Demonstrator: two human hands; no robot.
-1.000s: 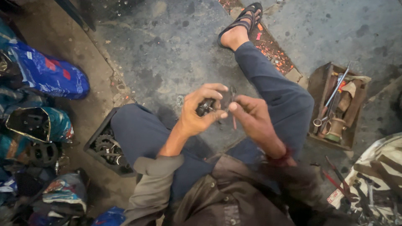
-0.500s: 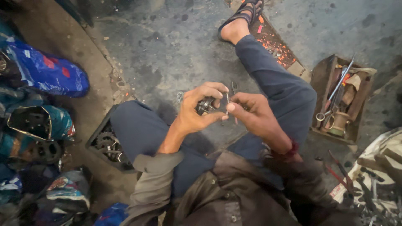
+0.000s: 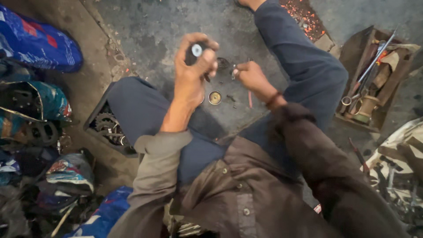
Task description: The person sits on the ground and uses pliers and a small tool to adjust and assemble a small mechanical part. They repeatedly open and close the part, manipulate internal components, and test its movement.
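Observation:
I sit on a stained concrete floor with my legs spread. My left hand [image 3: 192, 66] is raised and closed around a small dark cylindrical metal part [image 3: 194, 50] with a pale round end. My right hand [image 3: 249, 75] is lower, down near the floor, its fingers pinched on a small metal piece [image 3: 234, 72]. On the floor between my legs lie a small round brass-coloured cup [image 3: 215, 97], a dark ring [image 3: 223, 64], a thin rod [image 3: 250, 98] and a few tiny bits.
A wooden box of hand tools [image 3: 371, 75] stands at the right. A black tray with gears and sprockets [image 3: 108, 125] sits under my left knee. Coloured bags [image 3: 37, 44] and sprocket packs pile up at the left. Printed sacking with tools lies at the lower right.
My hands were together on the dark part at chest height. Now they are apart: the left has lifted the part, the right has dropped toward the floor. The view has tilted closer.

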